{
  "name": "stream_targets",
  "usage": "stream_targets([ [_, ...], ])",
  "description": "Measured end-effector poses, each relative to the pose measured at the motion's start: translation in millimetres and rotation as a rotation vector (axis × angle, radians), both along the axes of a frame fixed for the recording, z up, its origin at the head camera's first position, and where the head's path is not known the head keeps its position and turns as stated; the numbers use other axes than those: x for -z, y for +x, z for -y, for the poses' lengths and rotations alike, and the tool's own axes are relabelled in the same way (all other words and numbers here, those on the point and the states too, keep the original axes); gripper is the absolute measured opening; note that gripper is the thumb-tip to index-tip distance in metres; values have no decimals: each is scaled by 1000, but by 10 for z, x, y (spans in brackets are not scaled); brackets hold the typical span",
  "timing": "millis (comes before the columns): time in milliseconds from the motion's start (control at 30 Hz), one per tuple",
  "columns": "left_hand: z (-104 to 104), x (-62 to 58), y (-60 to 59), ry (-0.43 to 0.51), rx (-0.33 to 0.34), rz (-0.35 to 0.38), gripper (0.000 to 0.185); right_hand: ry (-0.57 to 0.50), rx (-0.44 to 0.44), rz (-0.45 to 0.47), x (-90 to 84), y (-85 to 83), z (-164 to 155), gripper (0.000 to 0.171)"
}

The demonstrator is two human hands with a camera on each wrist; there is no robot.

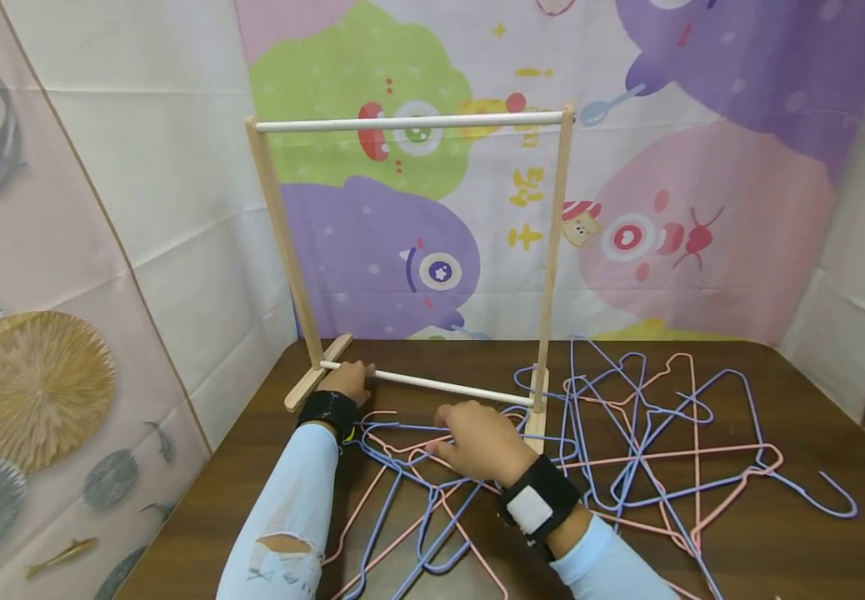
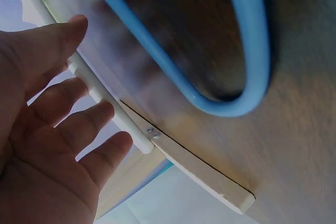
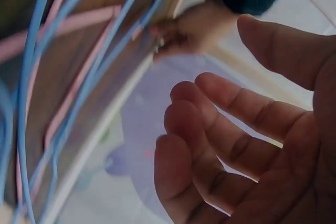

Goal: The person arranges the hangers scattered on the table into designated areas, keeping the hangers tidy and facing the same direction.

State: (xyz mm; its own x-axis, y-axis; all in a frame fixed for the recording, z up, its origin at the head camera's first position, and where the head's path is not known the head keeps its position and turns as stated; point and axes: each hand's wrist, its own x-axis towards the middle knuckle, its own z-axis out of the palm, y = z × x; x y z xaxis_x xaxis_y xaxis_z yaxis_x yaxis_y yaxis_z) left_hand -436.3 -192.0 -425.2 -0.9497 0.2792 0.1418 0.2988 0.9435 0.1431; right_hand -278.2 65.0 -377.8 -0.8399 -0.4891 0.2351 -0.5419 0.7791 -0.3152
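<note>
**Now at the rack, hands low among hangers**

Steadying the wooden rack (image 1: 410,250) by its lower rail (image 1: 447,388): left hand (image 1: 346,382) resting there, fingers (image 2: 89,124) straight across the white dowel, clasping nothing. Hovering over the hanger pile (image 1: 627,450) on the counter (image 1: 815,375): right hand (image 1: 481,442), fingers (image 3: 210,129) loosely bent, empty in the wrist view. Probably the picking-up step; next, by judgement, closing on one blue hanger (image 1: 800,492) or a pink one and freeing it from the tangle. Behind, cartoon backdrop (image 1: 702,167) with yellow characters, too small to read.
</note>
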Motion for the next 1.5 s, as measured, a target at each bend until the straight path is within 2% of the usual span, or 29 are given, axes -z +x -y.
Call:
stream_targets([
  [67, -20, -11, -7, -11, 5, 0, 49, 27, -22, 14, 57, -3, 86, 38],
  [167, -41, -41, -4, -16, -6, 8, 50, 70, -54, 43, 144, -14, 185, 34],
  [300, -59, -67, 10, -16, -32, 37, 52, 109, -67, 49, 244, -51, 259, 18],
  [367, -71, -80, 21, -10, -44, 37, 50, 112, -61, 37, 282, -76, 287, 16],
  [600, -113, -157, 67, 9, -89, 10, 37, 115, -42, 47, 365, -175, 418, 19],
  [700, -113, -164, 73, 8, -101, 14, 39, 127, -38, 37, 380, -190, 478, 18],
  [800, -109, -160, 74, 6, -109, 19, 40, 145, -44, 4, 389, -192, 523, 7],
  [900, -107, -150, 72, 8, -122, 28, 41, 166, -47, -35, 401, -185, 550, 17],
  [1067, -105, -136, 56, 23, -151, 45, 29, 194, -41, -74, 437, -167, 550, 30],
  [1267, -98, -128, 15, 28, -165, 86, 18, 207, -50, -84, 450, -152, 499, 30],
  [1500, -87, -116, -7, 16, -155, 118, 27, 193, -58, -94, 310, -117, 317, 24],
])
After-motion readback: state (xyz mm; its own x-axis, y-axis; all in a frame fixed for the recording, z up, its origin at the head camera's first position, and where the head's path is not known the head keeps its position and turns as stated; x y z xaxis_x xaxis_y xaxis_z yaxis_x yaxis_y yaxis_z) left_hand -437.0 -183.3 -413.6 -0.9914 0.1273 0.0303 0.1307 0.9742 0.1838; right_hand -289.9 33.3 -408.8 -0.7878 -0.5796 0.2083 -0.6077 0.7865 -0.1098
